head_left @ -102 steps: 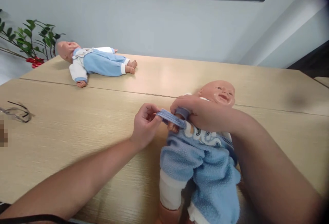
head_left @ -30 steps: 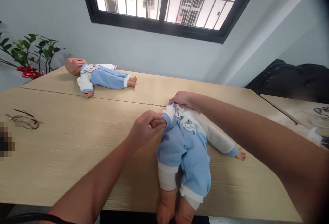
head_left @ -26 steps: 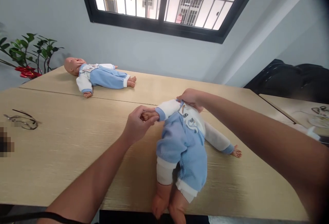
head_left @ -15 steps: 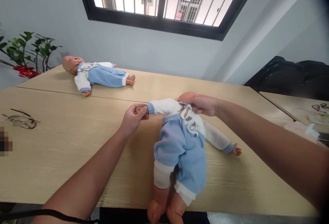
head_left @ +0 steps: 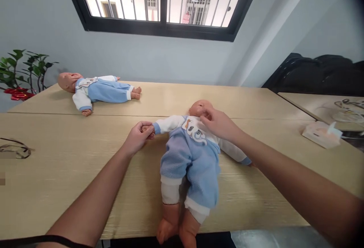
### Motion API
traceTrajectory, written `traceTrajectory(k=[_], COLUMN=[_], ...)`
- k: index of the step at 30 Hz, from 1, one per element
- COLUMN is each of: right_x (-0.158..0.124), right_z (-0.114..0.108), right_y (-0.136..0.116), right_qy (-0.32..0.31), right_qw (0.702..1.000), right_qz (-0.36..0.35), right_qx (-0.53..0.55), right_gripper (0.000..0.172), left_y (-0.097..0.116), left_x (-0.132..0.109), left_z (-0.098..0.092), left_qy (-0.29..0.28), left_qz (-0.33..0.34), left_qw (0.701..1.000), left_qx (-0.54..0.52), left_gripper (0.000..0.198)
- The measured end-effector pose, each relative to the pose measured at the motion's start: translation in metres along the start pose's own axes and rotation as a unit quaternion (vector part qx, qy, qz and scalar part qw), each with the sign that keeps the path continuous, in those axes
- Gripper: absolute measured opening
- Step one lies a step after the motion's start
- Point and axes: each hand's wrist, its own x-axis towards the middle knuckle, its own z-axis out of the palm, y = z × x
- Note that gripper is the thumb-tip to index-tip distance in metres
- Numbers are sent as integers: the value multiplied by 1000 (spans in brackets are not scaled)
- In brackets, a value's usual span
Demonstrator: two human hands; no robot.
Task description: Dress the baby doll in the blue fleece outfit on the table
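Observation:
A baby doll [head_left: 190,153] in a blue and white outfit with an animal face on the chest lies on its back on the table. Its head is away from me, its bare feet at the near edge. My left hand [head_left: 139,136] is closed around the doll's hand, drawing that sleeve [head_left: 170,123] out to the left. Just below the doll's face [head_left: 200,107], my right hand [head_left: 217,123] has its fingers curled together at the collar. What they pinch, if anything, is hidden. The doll's other sleeve [head_left: 234,152] slants out under my right forearm.
A second doll [head_left: 105,88] in a matching outfit lies at the back left of the wooden table [head_left: 85,172]. Glasses [head_left: 17,149] rest at the left edge, a tissue box [head_left: 321,134] at the right. Beyond are a plant [head_left: 27,69], black chairs [head_left: 321,75] and cables [head_left: 349,109].
My right hand has shifted from the doll's shoulder and collar area to just below its face, uncovering more of the head. My left hand keeps its hold. The camera view has shifted right.

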Motion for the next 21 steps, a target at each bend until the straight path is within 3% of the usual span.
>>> traceTrajectory(k=[4,8,11,13,15,18,19,21], right_x=[-50,-105,-138,-151,-157,-160,-160,-160], right_z=[3,25,42,48,50,49,48,46], right_y=[56,136,183,203,215,220,219,213], right_qy=[80,157,164,166,176,194,200,210], right_qw=[993,974,971,975,977,977,975,964], right_qz=[-5,29,61,54,58,85,92,106], right_qx=[-83,-158,-162,-141,-103,-5,38,125], right_gripper=[29,48,56,60,67,71,70,72], left_y=[-1,-1,-2,-1,6,35,49,77], left_x=[-1,-3,-3,-2,-1,-2,-2,-2], left_z=[-5,-4,-5,-6,-1,26,42,81], left_qy=[-32,-80,-88,-77,-26,32,18,-71], left_qz=[49,53,43,47,86,201,241,315], left_qw=[990,981,978,973,953,897,882,854], left_qx=[131,168,181,213,289,393,405,408], left_gripper=[46,43,45,45,42,34,31,27])
